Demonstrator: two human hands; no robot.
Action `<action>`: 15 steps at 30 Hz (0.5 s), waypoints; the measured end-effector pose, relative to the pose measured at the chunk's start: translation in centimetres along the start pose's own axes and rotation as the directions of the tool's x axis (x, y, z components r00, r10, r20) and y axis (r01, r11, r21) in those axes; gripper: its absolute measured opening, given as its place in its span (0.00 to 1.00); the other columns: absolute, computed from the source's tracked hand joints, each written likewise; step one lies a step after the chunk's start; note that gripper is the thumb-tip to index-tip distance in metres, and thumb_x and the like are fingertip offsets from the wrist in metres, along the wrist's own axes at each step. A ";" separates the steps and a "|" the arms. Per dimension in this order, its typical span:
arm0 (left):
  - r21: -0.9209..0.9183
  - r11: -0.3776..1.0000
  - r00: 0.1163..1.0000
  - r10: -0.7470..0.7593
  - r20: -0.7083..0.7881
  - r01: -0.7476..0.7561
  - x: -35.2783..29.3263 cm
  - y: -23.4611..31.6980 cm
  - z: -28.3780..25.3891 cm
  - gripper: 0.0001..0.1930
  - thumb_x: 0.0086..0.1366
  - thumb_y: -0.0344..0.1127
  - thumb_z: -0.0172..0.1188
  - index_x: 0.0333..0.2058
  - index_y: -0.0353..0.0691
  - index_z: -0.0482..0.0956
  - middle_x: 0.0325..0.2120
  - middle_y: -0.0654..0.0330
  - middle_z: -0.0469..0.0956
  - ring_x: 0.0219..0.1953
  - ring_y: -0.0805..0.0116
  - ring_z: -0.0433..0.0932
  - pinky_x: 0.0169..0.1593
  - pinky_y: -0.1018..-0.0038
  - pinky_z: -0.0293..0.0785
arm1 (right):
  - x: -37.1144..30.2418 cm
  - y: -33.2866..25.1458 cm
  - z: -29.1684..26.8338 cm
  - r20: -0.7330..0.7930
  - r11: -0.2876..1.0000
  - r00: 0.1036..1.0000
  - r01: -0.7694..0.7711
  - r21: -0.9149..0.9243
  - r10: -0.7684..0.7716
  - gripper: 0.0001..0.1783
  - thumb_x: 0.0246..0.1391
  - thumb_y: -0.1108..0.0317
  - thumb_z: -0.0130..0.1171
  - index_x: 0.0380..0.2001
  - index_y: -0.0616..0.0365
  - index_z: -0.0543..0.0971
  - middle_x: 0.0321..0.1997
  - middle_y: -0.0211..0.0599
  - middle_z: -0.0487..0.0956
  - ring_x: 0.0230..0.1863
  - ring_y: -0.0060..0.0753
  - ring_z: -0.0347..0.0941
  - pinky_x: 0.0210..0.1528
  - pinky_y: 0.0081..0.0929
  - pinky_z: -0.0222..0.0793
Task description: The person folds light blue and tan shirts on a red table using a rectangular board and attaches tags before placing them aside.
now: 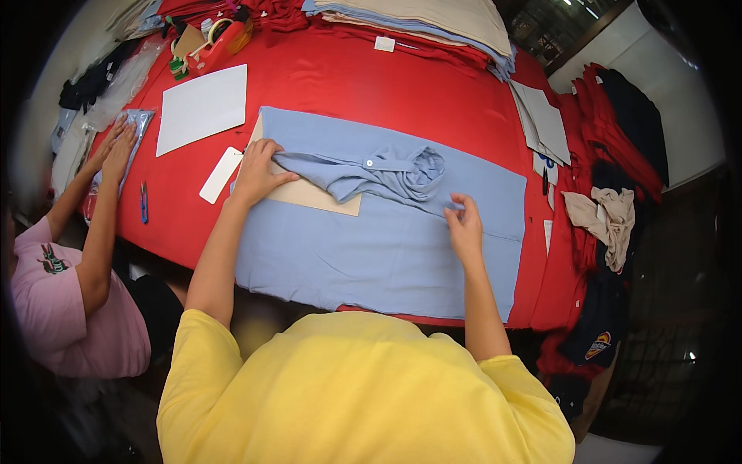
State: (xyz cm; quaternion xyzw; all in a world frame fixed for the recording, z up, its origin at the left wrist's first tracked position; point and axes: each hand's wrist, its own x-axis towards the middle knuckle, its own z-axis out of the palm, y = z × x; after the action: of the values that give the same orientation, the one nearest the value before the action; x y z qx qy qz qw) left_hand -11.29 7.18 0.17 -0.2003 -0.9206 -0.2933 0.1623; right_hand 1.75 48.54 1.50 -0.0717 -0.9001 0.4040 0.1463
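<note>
A light blue shirt (355, 255) lies spread on the red cloth-covered table. Across its upper middle runs a bunched, sleeve-like part (379, 178), with a strip bearing a white button and a round gathered end at the right. A beige card (332, 203) shows partly from under that part. My left hand (259, 170) rests at the shirt's left edge, fingers on the narrow end of the bunched cloth and thumb apart over the card. My right hand (465, 228) hovers at or just touches the shirt near the gathered end, fingers loosely bent and thumb apart.
Beside my left hand lies a white tag (222, 175), with a white sheet (202, 110) beyond. Blue snips (144, 203) and a tape dispenser (216, 46) are at left. A co-worker's hands (118, 147) press a bagged garment. Folded cloth (433, 23) is stacked far; cards (541, 124) lie right.
</note>
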 end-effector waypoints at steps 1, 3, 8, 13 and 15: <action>-0.003 1.000 1.000 -0.001 0.004 0.001 0.1 0.1 -0.1 0.30 0.41 0.44 0.75 0.42 0.39 0.73 0.43 0.58 0.70 0.49 0.55 0.66 0.55 0.65 0.65 | 0.5 -0.2 0.3 -0.032 0.961 0.971 0.227 -0.158 -0.235 0.22 0.53 0.66 0.62 0.50 0.60 0.72 0.49 0.39 0.71 0.38 0.36 0.74 0.39 0.28 0.73; 0.019 1.000 1.000 0.003 0.027 -0.003 0.2 0.3 -0.3 0.30 0.41 0.44 0.76 0.42 0.39 0.73 0.43 0.57 0.70 0.49 0.55 0.67 0.54 0.65 0.66 | 1.8 -1.6 1.7 0.059 0.957 0.981 0.192 -0.217 -0.183 0.22 0.50 0.67 0.62 0.48 0.61 0.73 0.51 0.44 0.72 0.48 0.39 0.70 0.49 0.32 0.67; 0.023 1.000 0.996 -0.024 0.085 0.022 0.4 0.6 -0.5 0.29 0.42 0.44 0.75 0.41 0.39 0.73 0.43 0.56 0.70 0.49 0.55 0.67 0.53 0.65 0.67 | 4.2 -5.5 -1.1 0.259 0.997 0.965 -0.060 0.040 0.048 0.18 0.45 0.67 0.66 0.40 0.63 0.76 0.45 0.42 0.75 0.43 0.38 0.72 0.46 0.30 0.67; -0.005 0.999 0.995 -0.040 0.090 0.041 0.3 0.3 -0.4 0.30 0.41 0.43 0.76 0.41 0.38 0.72 0.43 0.55 0.70 0.49 0.54 0.67 0.53 0.65 0.66 | 0.5 -16.5 -8.0 0.306 0.902 0.876 0.265 0.341 -0.374 0.13 0.47 0.67 0.67 0.31 0.65 0.77 0.29 0.35 0.76 0.30 0.30 0.71 0.35 0.25 0.68; 0.019 0.999 0.997 -0.034 0.065 0.033 -0.1 -0.5 -0.2 0.31 0.40 0.43 0.76 0.42 0.38 0.72 0.43 0.54 0.69 0.49 0.54 0.67 0.54 0.65 0.66 | 0.3 -19.1 -7.6 0.232 0.936 0.919 0.268 0.230 -0.320 0.12 0.47 0.68 0.67 0.30 0.65 0.77 0.27 0.34 0.76 0.30 0.26 0.71 0.34 0.23 0.67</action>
State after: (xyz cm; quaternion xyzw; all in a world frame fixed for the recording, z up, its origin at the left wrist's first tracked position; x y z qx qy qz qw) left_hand -11.36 6.69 0.01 -0.1929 -0.9312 -0.2811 0.1292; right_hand 3.74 41.28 20.67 0.1342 -0.8685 0.4686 0.0900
